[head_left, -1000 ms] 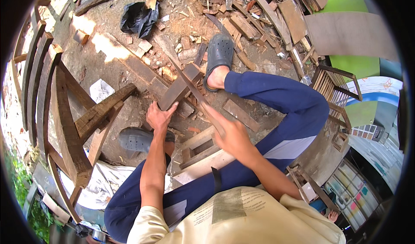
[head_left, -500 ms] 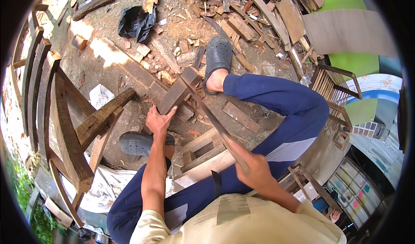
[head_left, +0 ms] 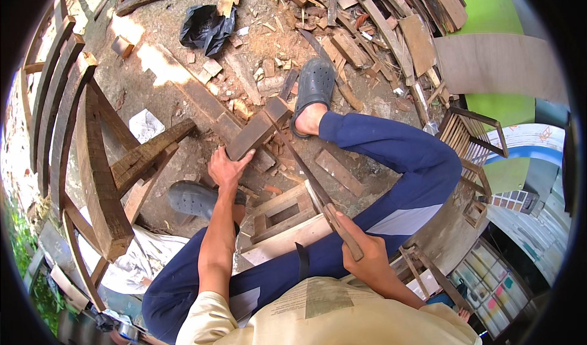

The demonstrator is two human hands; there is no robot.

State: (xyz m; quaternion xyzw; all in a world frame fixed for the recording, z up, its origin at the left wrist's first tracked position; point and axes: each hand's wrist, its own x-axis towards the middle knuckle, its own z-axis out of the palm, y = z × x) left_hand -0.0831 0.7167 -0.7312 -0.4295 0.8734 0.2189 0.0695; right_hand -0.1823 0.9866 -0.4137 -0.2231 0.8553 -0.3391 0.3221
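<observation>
My left hand [head_left: 224,169] is closed round the near end of a thick brown wooden block [head_left: 260,128], its thumb along the edge. The block lies slanted across a plank [head_left: 211,105] on the ground. My right hand [head_left: 369,251] wraps round the wooden handle of a machete [head_left: 301,166], whose long dark blade points away to the left. The blade's far end lies over or against the block's far right corner; whether it bites into the wood, I cannot tell.
A frame of curved wooden slats [head_left: 93,161] stands at the left. Wood scraps [head_left: 348,48] are piled at the back, near a black plastic bag [head_left: 208,28]. A small wooden frame [head_left: 284,213] lies between my legs. A slatted chair [head_left: 468,134] stands at the right.
The whole view has shifted slightly. My right hand and the machete's handle have come a little nearer and to the right. My left hand keeps hold of the block.
</observation>
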